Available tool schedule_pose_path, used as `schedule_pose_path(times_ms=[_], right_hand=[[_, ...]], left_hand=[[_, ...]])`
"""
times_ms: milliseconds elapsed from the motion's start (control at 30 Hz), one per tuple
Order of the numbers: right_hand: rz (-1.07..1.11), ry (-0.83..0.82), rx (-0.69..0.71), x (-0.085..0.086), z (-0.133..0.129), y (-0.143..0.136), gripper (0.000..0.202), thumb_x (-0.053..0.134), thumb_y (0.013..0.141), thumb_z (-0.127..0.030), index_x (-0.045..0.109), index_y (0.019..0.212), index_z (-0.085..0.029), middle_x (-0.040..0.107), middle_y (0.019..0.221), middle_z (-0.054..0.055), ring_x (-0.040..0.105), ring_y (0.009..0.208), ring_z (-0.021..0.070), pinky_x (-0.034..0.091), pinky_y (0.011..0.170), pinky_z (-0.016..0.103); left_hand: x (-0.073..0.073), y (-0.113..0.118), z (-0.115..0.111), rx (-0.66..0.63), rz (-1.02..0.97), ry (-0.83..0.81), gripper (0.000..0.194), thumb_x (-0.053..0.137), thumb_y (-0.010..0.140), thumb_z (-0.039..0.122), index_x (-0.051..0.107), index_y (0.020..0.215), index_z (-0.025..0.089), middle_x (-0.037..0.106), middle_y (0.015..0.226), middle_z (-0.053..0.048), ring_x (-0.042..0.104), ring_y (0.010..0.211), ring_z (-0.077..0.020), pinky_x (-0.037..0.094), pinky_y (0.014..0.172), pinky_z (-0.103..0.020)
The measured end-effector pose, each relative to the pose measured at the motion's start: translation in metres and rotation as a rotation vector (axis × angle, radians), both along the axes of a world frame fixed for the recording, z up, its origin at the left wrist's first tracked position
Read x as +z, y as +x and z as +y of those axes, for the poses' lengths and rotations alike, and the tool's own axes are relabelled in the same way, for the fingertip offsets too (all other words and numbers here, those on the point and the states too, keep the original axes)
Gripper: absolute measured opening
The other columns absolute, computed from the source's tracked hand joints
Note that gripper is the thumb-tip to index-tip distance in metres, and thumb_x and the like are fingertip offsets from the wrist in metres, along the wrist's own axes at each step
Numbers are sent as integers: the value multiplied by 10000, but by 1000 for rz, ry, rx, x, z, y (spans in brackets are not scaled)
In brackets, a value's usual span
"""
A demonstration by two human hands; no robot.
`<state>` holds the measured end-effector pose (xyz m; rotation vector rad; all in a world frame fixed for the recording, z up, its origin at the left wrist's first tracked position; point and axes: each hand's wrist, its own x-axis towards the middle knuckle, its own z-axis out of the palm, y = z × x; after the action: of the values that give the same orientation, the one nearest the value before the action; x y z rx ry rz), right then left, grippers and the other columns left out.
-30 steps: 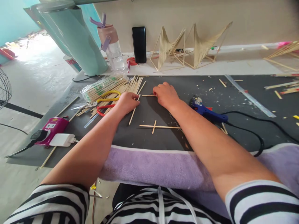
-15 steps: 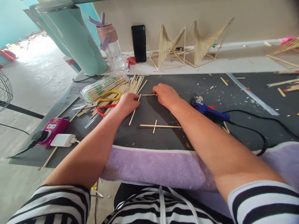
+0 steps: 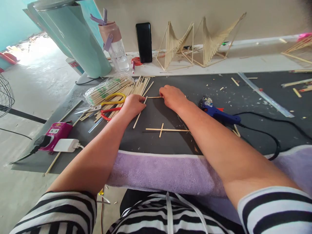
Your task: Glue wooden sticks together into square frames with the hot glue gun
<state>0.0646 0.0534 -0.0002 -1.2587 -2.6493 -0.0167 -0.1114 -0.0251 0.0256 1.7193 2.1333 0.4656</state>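
My left hand (image 3: 133,104) is closed on a thin wooden stick (image 3: 138,117) that slants down toward me. In my right hand (image 3: 172,97), the fingers pinch a second wooden stick (image 3: 154,97), whose left end meets the upper end of the first one. Whether the two ends are joined I cannot tell. Nearer me on the dark mat lies a long stick (image 3: 175,130) with a short stick (image 3: 161,133) across it. Scissors (image 3: 113,99) with a yellow and a red handle rest on a pile of sticks (image 3: 138,87) beside my left hand.
A blue glue gun (image 3: 216,112) with a black cord lies right of my right forearm. Left are a pink power socket (image 3: 57,133) and a plastic-wrapped bundle of sticks (image 3: 109,87). Behind stand a phone (image 3: 144,42), a bottle (image 3: 115,48), a green jug (image 3: 75,39) and stick models (image 3: 209,45).
The right-hand stick's left end has come closer to the top of the left-hand stick and now meets it. The whole view has shifted slightly.
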Motion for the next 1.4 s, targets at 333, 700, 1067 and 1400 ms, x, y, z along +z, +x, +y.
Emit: schedule_pose_path(times_ms=[333, 700, 1067, 1400], right_hand=[[-3, -4, 1, 0, 0, 0, 273, 450, 840, -61, 632, 1018, -161, 631, 1042, 114, 590, 908, 227, 356, 661, 296], [-12, 9, 0, -2, 1, 0, 322, 437, 819, -44, 633, 1052, -150, 629, 1058, 121, 599, 891, 228, 389, 691, 308], [15, 45, 12, -6, 4, 1, 255, 486, 793, -61, 635, 965, -177, 642, 1004, 103, 601, 822, 225, 356, 618, 311], [20, 43, 10, -5, 3, 1, 237, 480, 805, -67, 630, 952, -179, 640, 991, 98, 608, 837, 232, 357, 621, 312]], left_hand=[[0, 2, -1, -9, 2, -14, 449, 621, 698, 237, 729, 1133, 207, 636, 636, 7, 567, 639, -144, 430, 646, -209], [-5, -2, 3, -23, 13, 48, 508, 638, 671, 233, 708, 1174, 215, 605, 647, 17, 539, 628, -132, 438, 696, -225], [-9, -4, 4, 11, -19, 49, 460, 674, 672, 254, 728, 1125, 198, 625, 671, 5, 544, 624, -133, 444, 633, -233], [-9, -2, 4, 20, 8, 41, 448, 641, 691, 238, 726, 1130, 214, 697, 750, -12, 617, 710, -156, 478, 696, -226]])
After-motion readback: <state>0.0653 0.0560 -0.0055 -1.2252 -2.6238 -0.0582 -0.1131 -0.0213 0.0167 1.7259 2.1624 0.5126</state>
